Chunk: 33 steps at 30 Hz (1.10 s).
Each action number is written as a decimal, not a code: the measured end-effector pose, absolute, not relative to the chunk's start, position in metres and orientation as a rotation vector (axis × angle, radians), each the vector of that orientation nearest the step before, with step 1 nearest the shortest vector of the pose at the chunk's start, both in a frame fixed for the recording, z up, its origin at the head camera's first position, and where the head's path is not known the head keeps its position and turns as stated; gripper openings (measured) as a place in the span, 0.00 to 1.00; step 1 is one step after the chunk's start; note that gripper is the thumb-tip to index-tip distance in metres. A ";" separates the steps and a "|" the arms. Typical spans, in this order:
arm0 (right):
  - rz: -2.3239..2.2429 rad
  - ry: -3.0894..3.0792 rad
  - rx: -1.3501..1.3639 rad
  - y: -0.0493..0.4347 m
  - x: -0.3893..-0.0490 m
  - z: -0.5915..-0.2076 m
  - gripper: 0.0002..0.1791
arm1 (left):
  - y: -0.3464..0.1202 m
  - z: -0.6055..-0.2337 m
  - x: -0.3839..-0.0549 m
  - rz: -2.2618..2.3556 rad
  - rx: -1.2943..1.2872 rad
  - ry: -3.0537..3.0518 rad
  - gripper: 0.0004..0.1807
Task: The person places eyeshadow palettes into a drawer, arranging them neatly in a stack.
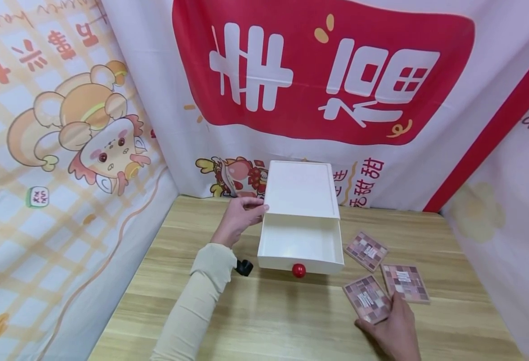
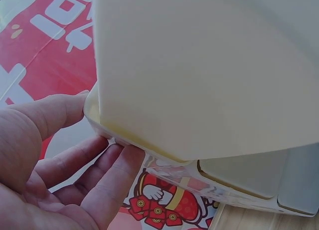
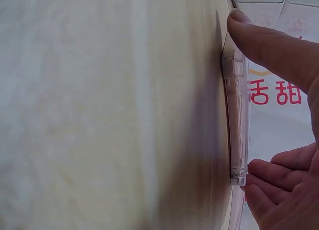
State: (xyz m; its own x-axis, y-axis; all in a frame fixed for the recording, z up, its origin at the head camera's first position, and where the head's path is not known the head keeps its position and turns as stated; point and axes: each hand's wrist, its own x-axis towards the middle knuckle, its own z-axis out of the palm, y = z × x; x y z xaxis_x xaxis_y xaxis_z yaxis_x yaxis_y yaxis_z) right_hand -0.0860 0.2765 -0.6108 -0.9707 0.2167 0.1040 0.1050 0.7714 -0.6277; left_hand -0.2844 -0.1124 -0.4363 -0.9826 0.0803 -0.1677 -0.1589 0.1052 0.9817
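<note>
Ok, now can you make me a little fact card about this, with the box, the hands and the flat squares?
White box: on the table, near the back cloth
Drawer: pulled open
Red knob: round, on the drawer's front
Left hand: holds the box's left edge
Right hand: at the nearest square, thumb and fingers by its edges; a firm grip can't be told
Other squares: middle square beside the box, right square farther right
Squares' look: patterned with pinkish and brown blocks
</note>
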 end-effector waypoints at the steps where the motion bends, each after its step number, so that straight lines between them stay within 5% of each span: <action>1: 0.981 -2.808 -0.259 0.277 -0.085 -0.611 0.73 | -0.112 -0.436 -0.284 1.989 -0.082 2.193 0.15; 8: 0.978 -2.906 -0.279 0.278 -0.085 -0.612 0.81 | -0.113 -0.435 -0.285 1.985 -0.074 2.192 0.16; 28: 0.977 -2.771 -0.307 0.275 -0.087 -0.609 0.69 | -0.112 -0.438 -0.284 1.995 -0.075 2.201 0.15; 33: 1.001 -2.819 -0.313 0.274 -0.090 -0.603 0.75 | -0.113 -0.438 -0.284 1.990 -0.070 2.218 0.15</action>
